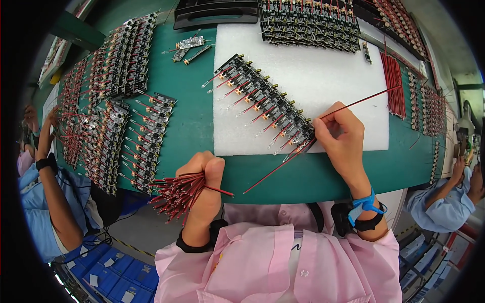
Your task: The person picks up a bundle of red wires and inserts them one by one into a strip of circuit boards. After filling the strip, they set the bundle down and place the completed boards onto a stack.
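My left hand (207, 179) is closed around a thick bundle of dark red wires (174, 194), whose ends fan out to the left; a single wire end sticks out to the right of the thumb. My right hand (343, 136) pinches a thin red-and-black wire (366, 99) at the near right end of a circuit board panel (262, 96). That wire runs up to the right, and a length of wire also slants down-left from below the fingers. The panel lies diagonally on a white foam sheet (303, 65), with short red leads and clear tips along its left side.
Rows of similar board panels (108, 136) cover the left of the green table (187, 121). More panels (310, 28) lie at the back, beside a black tray (216, 12). Loose boards (189, 48), red wires (393, 86) and strips of round parts (432, 111) lie around. Co-workers sit at both sides.
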Motion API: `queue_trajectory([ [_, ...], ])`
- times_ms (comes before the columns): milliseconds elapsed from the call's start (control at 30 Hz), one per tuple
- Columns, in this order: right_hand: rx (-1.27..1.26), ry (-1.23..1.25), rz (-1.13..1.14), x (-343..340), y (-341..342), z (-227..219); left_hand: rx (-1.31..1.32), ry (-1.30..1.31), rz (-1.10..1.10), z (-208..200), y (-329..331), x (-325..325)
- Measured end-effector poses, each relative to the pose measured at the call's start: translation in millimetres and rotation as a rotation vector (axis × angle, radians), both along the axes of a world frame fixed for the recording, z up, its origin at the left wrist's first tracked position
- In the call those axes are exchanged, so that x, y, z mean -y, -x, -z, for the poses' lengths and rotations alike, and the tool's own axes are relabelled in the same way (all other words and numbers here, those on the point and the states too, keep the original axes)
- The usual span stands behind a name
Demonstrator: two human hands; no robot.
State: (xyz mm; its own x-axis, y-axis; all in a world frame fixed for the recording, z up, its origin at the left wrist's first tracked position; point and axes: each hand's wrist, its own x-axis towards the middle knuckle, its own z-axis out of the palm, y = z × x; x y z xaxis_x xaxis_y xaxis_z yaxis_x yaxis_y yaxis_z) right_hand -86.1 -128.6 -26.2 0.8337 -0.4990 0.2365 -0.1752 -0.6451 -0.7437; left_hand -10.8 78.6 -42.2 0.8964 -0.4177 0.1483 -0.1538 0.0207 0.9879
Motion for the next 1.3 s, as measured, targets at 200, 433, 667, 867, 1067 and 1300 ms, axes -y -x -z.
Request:
queue_trajectory([
  [200,0.050,0.085,-0.038,-1.4,-1.3,-1.2,-0.014,0.002,-0.013,-1.8,0.7,0.7],
  [433,0.067,0.320,-0.156,0.2,-3.0,-9.6,-0.018,0.002,-0.021,-1.7,1.1,0.5],
  [667,-0.033,0.442,-0.267,-1.0,-1.3,-26.3,-0.018,0.027,-0.029,-0.4,-0.6,-0.7],
  [867,-0.183,0.742,-0.352,-10.0,0.0,-34.4,-0.113,0.113,-0.063,-4.4,-2.7,2.6],
  [1067,-0.155,0.658,-0.350,-1.5,3.3,-43.4,-0.506,0.442,0.087,-40.3,-20.9,6.3],
  [1300,0.008,0.207,-0.352,-5.9,-3.3,-92.8,-0.832,0.839,0.343,-49.4,-35.4,17.2],
])
